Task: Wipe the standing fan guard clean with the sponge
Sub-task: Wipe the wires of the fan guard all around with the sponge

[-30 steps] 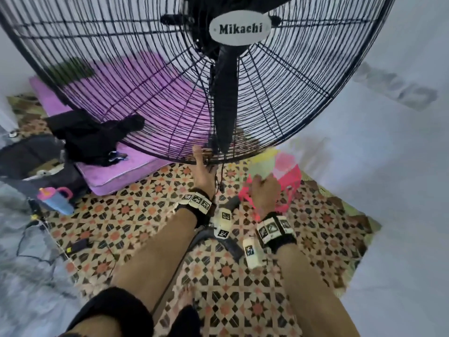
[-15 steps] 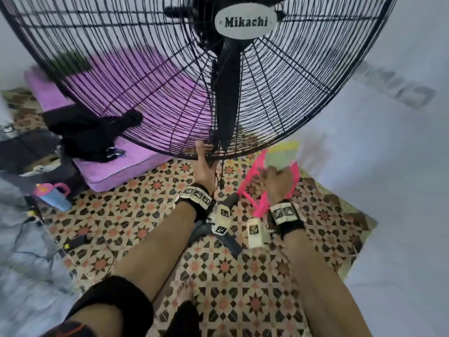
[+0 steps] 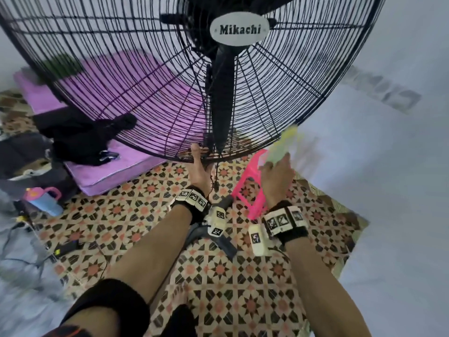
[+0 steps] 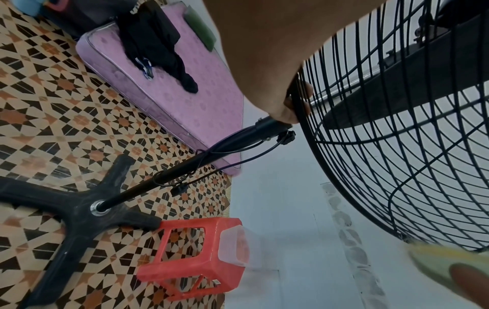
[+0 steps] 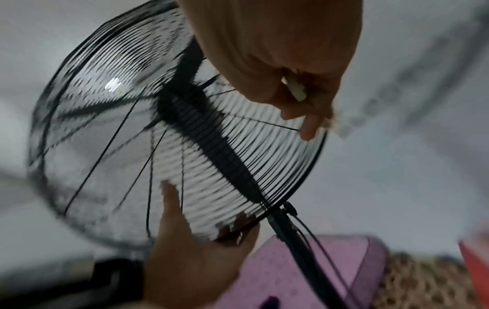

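Observation:
The black wire fan guard (image 3: 150, 98) with its Mikachi badge fills the top of the head view. My left hand (image 3: 199, 166) grips the guard's bottom rim, thumb up on the front wires; the left wrist view shows its fingers (image 4: 293, 104) curled round the rim. My right hand (image 3: 277, 171) holds a yellow-green sponge (image 3: 285, 144), blurred, up against the guard's lower right rim. The sponge (image 4: 444, 261) meets the rim's edge in the left wrist view. In the right wrist view my right hand (image 5: 299, 100) is closed round the sponge beside the guard (image 5: 132, 135).
A pink plastic stool (image 3: 250, 188) lies on its side on the patterned floor under my right hand. The fan's pole and cross base (image 4: 79, 209) stand below. A purple mattress (image 3: 116, 171) with black clothing sits left. A white wall is close on the right.
My right hand has risen with the sponge from above the stool to the guard's lower right rim. My left hand has kept its grip on the bottom rim.

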